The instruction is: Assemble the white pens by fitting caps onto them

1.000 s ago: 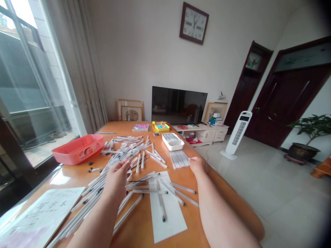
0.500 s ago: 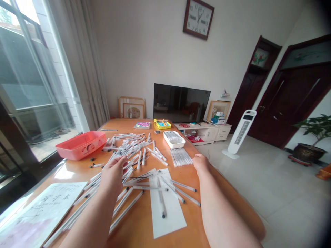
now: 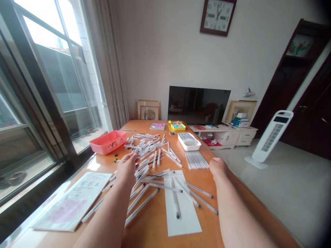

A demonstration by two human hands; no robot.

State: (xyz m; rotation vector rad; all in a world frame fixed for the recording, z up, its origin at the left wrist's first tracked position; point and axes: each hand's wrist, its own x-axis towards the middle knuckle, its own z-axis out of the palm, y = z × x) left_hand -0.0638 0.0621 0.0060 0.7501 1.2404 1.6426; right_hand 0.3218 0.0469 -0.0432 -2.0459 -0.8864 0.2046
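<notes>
My left hand (image 3: 127, 167) is over the left side of a loose heap of pens (image 3: 147, 146), its thumb and fingers pinched together. What they hold, if anything, is too small to make out. My right hand (image 3: 218, 167) rests by the table's right edge with its fingers curled and mostly hidden. Just left of it lies a neat row of clear pen tubes (image 3: 196, 160). Behind that row stands a white tray (image 3: 189, 148) with more clear tubes in it. Between my forearms, several dark-tipped pens lie across a white paper sheet (image 3: 182, 220).
A red plastic box (image 3: 103, 147) stands at the table's left edge, with small black caps (image 3: 115, 155) near it. A writing booklet (image 3: 74, 203) lies front left. Farther back are a colourful booklet (image 3: 157, 126) and a yellow box (image 3: 178, 126). A tower fan (image 3: 271, 137) stands on the floor at right.
The view has turned to the left, so the table and its things appear farther right. Both hands keep about the same places over the table. The pens look unchanged.
</notes>
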